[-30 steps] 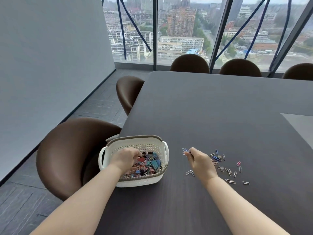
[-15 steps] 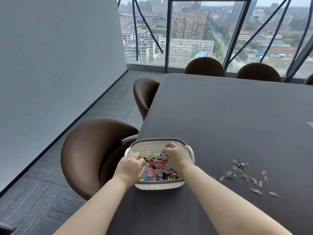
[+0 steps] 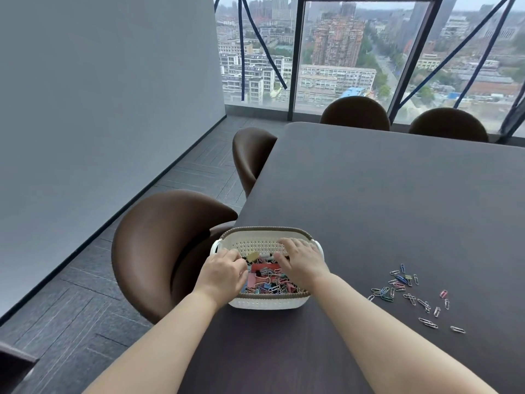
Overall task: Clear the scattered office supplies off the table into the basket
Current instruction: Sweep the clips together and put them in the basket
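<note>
1. The white basket [image 3: 257, 245] with the brown rim stands on the dark table [image 3: 383, 194] at its near left edge, straight ahead of me at 12 o'clock.
2. It is filled with a heap of coloured binder clips and paper clips [image 3: 268, 280]: pink, blue, red, black and silver, all mixed.
3. My left hand [image 3: 223, 273] is over the basket's 9 o'clock side, with the knuckles up. Its fingers bend down into the heap, and their tips are hidden, so I cannot tell whether they grasp anything.
4. My right hand [image 3: 301, 261] is over the basket's 2 o'clock corner, palm down. Its fingers are spread and nearly straight, with nothing visibly in their grasp, and they reach toward the far wall. The thumb points in toward the heap.
5. The two hands are apart, with the middle of the heap showing between them.
6. A scatter of loose paper clips [image 3: 409, 292] lies flat on the table at about 4 o'clock from the basket, well apart from it and from my right forearm. Some are silver, others blue, green or pink.
7. A brown chair [image 3: 153, 251] is just beside the basket at 9 o'clock, tucked against the table edge.
8. A second chair [image 3: 250, 155] is at 12 o'clock from the basket, further along the same edge.
</note>
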A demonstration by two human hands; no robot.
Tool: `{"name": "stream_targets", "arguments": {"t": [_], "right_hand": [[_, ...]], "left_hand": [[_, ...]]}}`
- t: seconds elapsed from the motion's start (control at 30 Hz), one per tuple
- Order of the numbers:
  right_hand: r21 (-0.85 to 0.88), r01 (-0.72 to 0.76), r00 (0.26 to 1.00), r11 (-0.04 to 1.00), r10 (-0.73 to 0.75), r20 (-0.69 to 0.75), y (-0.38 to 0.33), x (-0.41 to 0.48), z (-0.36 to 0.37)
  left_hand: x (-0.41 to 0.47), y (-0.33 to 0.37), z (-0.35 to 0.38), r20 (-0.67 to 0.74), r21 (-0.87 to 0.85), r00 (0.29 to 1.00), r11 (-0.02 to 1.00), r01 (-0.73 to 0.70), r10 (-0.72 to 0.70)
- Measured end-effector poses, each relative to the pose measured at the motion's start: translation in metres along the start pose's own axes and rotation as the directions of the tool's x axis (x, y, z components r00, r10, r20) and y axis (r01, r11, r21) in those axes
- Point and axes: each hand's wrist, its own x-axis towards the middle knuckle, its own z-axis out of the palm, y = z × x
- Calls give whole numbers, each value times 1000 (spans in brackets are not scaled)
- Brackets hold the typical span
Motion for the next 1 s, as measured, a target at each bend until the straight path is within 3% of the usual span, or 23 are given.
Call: {"name": "stream_targets", "arguments": {"t": [0.27, 0.4, 0.57, 0.67, 0.73, 0.9, 1.0], "right_hand": [[-37, 29, 979, 999, -36, -200, 47, -40, -18], [12, -22, 948, 1000, 25, -318, 92, -70, -29], [33, -148, 941, 988, 151, -304, 154, -108, -28], [27, -227, 937, 974, 226, -267, 188, -131, -24], [-9, -293, 937, 956, 286, -200, 212, -146, -18], [-79, -486, 872, 870, 489, 31, 267, -179, 6], [-142, -558, 810, 818, 574, 122, 293, -190, 18]], "left_hand": [[13, 43, -4, -19, -40, 998, 998, 53, -54], [30, 94, 2, -93, -55, 995, 998, -28, 23], [49, 165, 22, -91, -87, 983, 982, -170, 163], [53, 200, 43, 0, -121, 972, 965, -231, 233], [54, 220, 60, 150, -167, 958, 961, -221, 246], [50, 254, 112, 493, -117, 860, 990, -83, 131], [50, 265, 136, 607, -79, 792, 997, -21, 65]]}}
